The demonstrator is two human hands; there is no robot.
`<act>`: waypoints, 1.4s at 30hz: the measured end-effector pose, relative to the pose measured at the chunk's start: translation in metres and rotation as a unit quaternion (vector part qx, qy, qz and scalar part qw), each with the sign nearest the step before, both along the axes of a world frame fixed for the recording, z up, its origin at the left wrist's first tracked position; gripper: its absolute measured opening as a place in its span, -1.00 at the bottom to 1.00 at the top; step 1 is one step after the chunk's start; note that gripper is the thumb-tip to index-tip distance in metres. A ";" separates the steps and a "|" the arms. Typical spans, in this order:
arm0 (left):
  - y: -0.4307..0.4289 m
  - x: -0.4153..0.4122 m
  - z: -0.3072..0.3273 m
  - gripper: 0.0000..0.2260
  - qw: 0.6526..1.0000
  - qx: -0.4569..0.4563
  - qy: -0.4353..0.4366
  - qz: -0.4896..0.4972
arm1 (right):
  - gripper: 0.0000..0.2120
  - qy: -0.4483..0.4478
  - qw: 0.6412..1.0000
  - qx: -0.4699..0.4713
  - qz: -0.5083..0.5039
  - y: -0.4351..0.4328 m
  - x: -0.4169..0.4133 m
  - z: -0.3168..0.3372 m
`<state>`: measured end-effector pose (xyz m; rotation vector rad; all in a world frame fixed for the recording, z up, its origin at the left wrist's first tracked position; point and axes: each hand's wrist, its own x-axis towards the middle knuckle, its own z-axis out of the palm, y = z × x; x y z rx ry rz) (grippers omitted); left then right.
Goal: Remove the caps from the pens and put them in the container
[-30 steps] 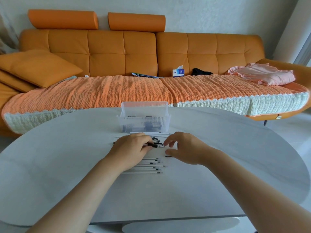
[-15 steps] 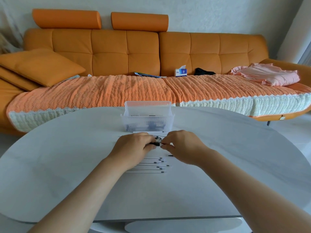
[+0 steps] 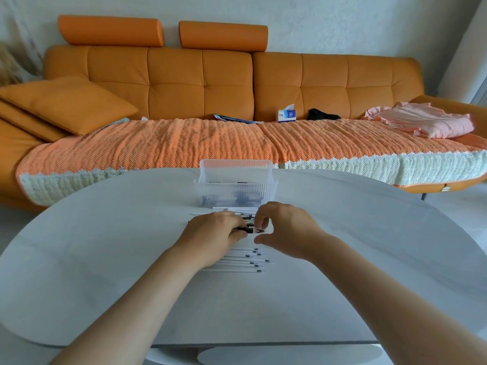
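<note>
A clear ribbed plastic container [image 3: 235, 192] stands on the grey table [image 3: 105, 259], with dark caps showing through its wall. In front of it lie several white pens [image 3: 245, 262] in a row; more pens lie just behind my hands. My left hand [image 3: 210, 237] grips one pen [image 3: 249, 230] by its barrel. My right hand [image 3: 287, 230] pinches that pen's dark capped end between finger and thumb. Most of the barrel is hidden inside my left hand.
An orange sofa [image 3: 200, 85] with a woven orange cover runs behind the table. On it lie a cushion [image 3: 66, 104], a tissue box [image 3: 286, 115] and folded pink cloth [image 3: 427, 122]. The table's near edge curves below my forearms.
My hands have come together over the pens. The left hand has taken hold of one pen, and the right hand's fingers have closed on its capped end.
</note>
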<state>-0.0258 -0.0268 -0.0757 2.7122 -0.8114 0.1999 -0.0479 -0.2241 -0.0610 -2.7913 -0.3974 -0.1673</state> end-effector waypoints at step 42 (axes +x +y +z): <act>0.028 0.004 0.009 -0.92 0.990 -0.081 -0.091 0.066 | -0.92 0.034 0.999 0.013 -0.040 -0.018 0.002 -0.005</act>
